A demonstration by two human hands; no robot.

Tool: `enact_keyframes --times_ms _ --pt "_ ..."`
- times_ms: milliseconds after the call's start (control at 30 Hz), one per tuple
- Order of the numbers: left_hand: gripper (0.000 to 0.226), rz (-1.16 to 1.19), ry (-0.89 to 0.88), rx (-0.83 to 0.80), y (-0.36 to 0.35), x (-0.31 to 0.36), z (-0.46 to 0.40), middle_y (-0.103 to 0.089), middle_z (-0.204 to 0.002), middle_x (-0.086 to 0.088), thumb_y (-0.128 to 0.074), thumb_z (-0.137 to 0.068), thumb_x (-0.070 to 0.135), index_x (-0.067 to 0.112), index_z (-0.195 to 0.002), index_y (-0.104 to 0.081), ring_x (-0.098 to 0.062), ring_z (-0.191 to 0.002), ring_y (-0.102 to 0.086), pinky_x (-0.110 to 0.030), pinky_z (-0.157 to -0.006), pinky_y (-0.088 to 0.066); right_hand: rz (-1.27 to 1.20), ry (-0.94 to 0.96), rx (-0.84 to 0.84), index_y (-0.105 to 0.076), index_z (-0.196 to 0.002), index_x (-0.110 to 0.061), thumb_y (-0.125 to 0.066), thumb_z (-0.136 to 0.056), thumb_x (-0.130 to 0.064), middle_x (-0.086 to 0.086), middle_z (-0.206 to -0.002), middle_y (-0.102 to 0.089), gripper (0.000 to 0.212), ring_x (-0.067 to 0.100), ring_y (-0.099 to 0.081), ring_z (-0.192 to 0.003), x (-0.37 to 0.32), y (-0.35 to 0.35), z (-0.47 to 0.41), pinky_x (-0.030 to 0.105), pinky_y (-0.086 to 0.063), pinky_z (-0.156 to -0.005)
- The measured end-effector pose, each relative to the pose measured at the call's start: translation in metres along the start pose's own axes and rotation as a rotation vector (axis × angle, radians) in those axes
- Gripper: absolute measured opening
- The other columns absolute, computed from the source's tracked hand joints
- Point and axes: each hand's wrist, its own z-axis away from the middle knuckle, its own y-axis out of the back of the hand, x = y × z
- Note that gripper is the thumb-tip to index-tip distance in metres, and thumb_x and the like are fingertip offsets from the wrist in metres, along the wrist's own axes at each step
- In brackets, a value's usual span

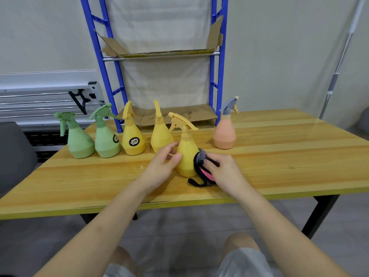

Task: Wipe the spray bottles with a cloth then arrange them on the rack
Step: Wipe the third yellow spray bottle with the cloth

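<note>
A: Wooden table (pixel 279 156), blue rack (pixel 216 76) behind. Where's the bottle?

B: Yellow bottle (pixel 186 156) stands mid-table. Left hand (pixel 161 166) fingers loosely open, touching it; right hand (pixel 225 172) grips the cloth (pixel 200 168) against its side.

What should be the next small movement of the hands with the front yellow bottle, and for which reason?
Probably the right hand should rub the cloth around the front yellow bottle while the left hand steadies it. The cloth is already pressed against the bottle's lower right side, the left fingers are at its left side, and the bottle stands upright on the table, not yet on the rack.
</note>
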Motion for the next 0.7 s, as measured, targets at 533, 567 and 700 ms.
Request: enact_keyframes --times_ms 533,567,700 --pt "0.045 -0.092 -0.012 0.021 -0.004 0.017 -0.007 -0.049 -0.13 0.001 -0.049 -0.107 0.037 0.028 -0.152 -0.045 -0.006 -0.114 -0.051 -0.019 -0.101 -0.033 -0.202 0.101 0.021 -0.078 -0.115 -0.029 -0.058 -0.106 -0.016 -0.008 -0.099 -0.08 0.025 0.013 -0.076 -0.094 -0.029 0.0 -0.013 0.037 -0.063 -0.085" --pt "0.045 -0.064 -0.008 0.032 -0.006 0.017 -0.006 -0.05 -0.128 0.002 -0.051 -0.106 0.039 0.028 -0.15 -0.047 -0.003 -0.112 -0.051 -0.02 -0.101 -0.036 -0.166 0.096 0.022 -0.078 -0.116 -0.03 -0.059 -0.106 -0.017 -0.01 -0.101 -0.08 0.025 0.012 -0.075 -0.098 -0.02 -0.002 -0.01 0.039 -0.061 -0.089" --pt "0.048 -0.013 -0.03 0.102 -0.004 0.015 -0.004 -0.058 -0.123 0.007 -0.063 -0.1 0.04 0.026 -0.144 -0.053 -0.005 -0.109 -0.057 -0.026 -0.098 -0.049 -0.049 0.036 -0.016 -0.08 -0.115 -0.033 -0.061 -0.104 -0.021 -0.018 -0.101 -0.079 0.025 0.006 -0.071 -0.098 0.005 -0.004 0.0 0.038 -0.057 -0.089"
